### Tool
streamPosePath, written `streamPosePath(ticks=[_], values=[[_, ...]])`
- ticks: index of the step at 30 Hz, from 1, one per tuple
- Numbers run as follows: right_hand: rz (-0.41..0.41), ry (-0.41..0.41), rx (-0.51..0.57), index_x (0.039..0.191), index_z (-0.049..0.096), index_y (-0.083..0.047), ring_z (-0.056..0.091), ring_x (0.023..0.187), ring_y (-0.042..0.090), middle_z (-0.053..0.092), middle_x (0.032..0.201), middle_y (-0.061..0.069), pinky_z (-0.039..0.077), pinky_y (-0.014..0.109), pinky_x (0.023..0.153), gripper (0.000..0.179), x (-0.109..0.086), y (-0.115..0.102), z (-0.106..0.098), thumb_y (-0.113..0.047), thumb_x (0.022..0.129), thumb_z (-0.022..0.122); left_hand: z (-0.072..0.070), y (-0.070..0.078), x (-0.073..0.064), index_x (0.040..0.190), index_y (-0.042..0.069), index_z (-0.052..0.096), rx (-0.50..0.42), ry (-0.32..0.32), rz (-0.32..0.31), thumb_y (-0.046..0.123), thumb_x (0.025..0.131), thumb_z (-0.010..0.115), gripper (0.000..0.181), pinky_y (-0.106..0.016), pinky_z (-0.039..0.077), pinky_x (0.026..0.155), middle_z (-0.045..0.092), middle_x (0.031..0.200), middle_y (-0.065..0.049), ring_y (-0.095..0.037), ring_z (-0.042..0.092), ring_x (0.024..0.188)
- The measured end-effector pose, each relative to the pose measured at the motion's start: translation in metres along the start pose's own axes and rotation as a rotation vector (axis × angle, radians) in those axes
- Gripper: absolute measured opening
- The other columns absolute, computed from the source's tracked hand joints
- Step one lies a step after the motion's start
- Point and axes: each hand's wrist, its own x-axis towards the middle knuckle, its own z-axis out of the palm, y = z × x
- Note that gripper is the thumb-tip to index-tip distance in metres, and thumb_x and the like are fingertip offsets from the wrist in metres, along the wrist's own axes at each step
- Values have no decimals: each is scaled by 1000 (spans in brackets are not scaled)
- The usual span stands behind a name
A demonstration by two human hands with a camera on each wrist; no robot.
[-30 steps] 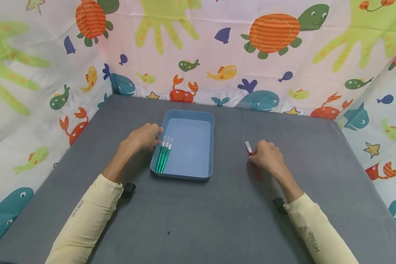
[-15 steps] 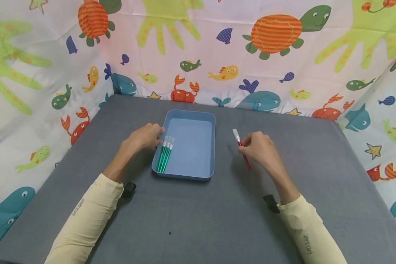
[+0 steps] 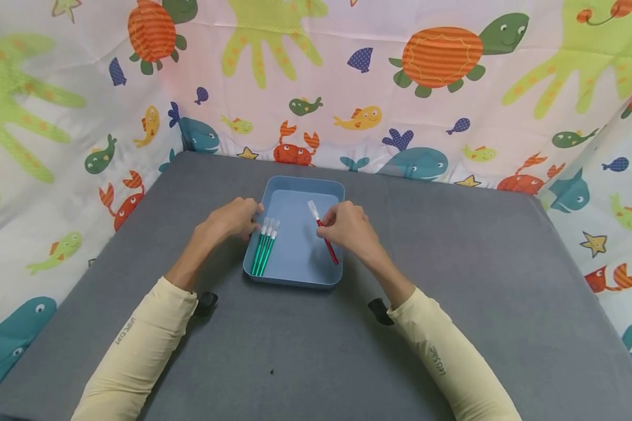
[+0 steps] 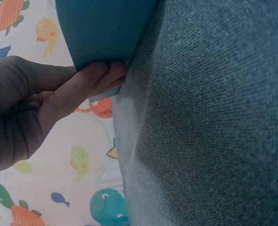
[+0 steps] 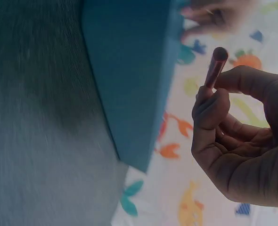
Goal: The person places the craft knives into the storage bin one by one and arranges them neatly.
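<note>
A blue rectangular tray [image 3: 295,280] stands on the grey table. My left hand [image 3: 234,219] grips its left rim; in the left wrist view, the fingers [image 4: 89,82] lie against the outer wall with the thumb at the edge. Three paintbrushes with green handles [image 3: 264,251] lie side by side along the tray's left side, pale tips to the back. Above the right part of the tray, my right hand [image 3: 350,228] pinches a red paintbrush [image 3: 329,248] by its handle between thumb and fingers. Its pale tip slants to the back left. The right wrist view shows the red handle's end [image 5: 219,55].
Grey cloth [image 3: 453,251] covers the table on both sides of the tray. A curtain printed with sea animals [image 3: 316,88] hangs along the back and sides. A small dark speck [image 3: 271,372] lies near the front.
My right hand has lifted the red paintbrush from the table on the right and carried it left over the tray. The left hand has stayed at the tray's rim.
</note>
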Motion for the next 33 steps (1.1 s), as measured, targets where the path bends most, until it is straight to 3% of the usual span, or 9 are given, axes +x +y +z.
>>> streamPosePath(ticks=[7, 13, 26, 33], values=[[4, -76, -19, 68, 68, -7, 42, 56, 10, 47, 59, -3, 32, 24, 51, 24, 11, -20, 39, -14, 90, 76, -1, -1, 1, 156, -2, 44, 3, -15, -8, 9, 104, 63, 57, -35, 58, 86, 46, 160, -24, -26, 77, 96], [2, -98, -25, 61, 63, -9, 37, 51, 11, 39, 53, -4, 30, 24, 49, 36, 18, -34, 58, -18, 92, 77, -1, -3, 0, 155, -3, 45, -1, -9, 6, 9, 103, 64, 56, -34, 61, 84, 48, 159, -25, -24, 76, 93], [-10, -123, -95, 68, 54, -10, 45, 54, 12, 46, 60, -1, 34, 25, 49, 31, 19, -39, 78, -13, 89, 77, -2, -4, 1, 155, -3, 44, -26, -12, 43, 9, 103, 64, 57, -34, 63, 80, 44, 161, -26, -23, 75, 96], [3, -181, -53, 66, 61, -9, 54, 49, 11, 56, 56, 0, 39, 24, 47, 30, 20, -44, 83, -11, 94, 72, -2, -6, 4, 155, -3, 44, -39, -13, 42, 10, 103, 65, 58, -34, 62, 80, 44, 161, -26, -24, 76, 94]])
